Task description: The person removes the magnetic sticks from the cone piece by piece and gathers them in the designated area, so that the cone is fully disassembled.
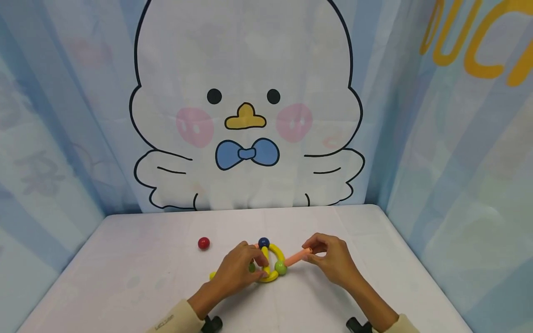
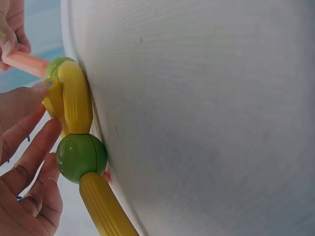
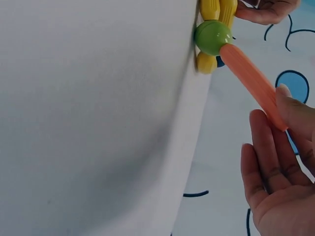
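Note:
On the table sits a small build of yellow curved rods (image 1: 278,252), green balls and a dark blue ball (image 1: 264,242). My left hand (image 1: 238,266) pinches one of its yellow rods (image 2: 55,98) between thumb and finger, covering part of the build in the head view. My right hand (image 1: 333,260) pinches the outer end of an orange rod (image 3: 253,84). The other end of that rod meets a green ball (image 1: 281,268) on the build's right side. In the left wrist view another green ball (image 2: 81,157) joins two yellow pieces, one of them a rod (image 2: 107,206) pointing away.
A loose red ball (image 1: 203,243) lies on the white table (image 1: 145,273), left of the build. Behind the table hangs a curtain (image 1: 245,185) with a cartoon duck. Dark devices (image 1: 212,324) show near both wrists.

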`<state>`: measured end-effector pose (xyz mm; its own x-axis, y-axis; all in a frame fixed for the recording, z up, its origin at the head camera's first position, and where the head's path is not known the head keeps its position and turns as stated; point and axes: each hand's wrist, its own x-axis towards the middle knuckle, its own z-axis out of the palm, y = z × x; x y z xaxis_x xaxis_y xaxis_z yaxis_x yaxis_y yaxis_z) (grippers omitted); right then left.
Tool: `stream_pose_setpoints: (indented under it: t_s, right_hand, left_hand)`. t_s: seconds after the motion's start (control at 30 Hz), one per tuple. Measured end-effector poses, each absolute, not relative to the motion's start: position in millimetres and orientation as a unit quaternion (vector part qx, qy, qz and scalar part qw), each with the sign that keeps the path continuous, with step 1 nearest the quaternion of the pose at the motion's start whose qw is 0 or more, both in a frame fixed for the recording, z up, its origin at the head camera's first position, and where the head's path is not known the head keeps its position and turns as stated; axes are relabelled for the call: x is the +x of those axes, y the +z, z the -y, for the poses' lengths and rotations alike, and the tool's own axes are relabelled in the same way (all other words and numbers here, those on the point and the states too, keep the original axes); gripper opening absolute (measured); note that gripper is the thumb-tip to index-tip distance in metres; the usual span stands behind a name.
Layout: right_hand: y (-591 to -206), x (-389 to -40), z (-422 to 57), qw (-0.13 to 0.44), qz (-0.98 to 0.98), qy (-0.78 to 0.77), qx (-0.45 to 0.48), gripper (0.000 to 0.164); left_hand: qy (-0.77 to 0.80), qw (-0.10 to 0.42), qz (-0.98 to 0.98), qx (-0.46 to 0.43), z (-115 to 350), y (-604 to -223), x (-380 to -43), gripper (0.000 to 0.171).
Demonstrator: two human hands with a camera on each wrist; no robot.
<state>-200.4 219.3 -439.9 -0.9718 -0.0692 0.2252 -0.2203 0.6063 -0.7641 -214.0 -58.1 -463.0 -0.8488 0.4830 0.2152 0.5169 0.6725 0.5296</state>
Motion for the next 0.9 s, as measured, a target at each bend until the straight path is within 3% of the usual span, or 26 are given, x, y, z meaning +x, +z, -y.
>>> stream_pose_setpoints:
  t_s: [0.6, 0.9]
  right_hand:
    - [-456.5, -206.6, -243.9, -0.008, 0.919, 0.386, 0.078, 0.029]
    - [-462.3, -207.7, -240.9, -0.016, 0.937, 0.339, 0.088, 0.033]
  left_hand:
    - [-0.294, 0.033, 0.915, -0.276, 57.8, -463.8, -214.7, 0.018]
    - [-0.288, 0.032, 0.917, -0.274, 59.2, -462.0, -213.6, 0.019]
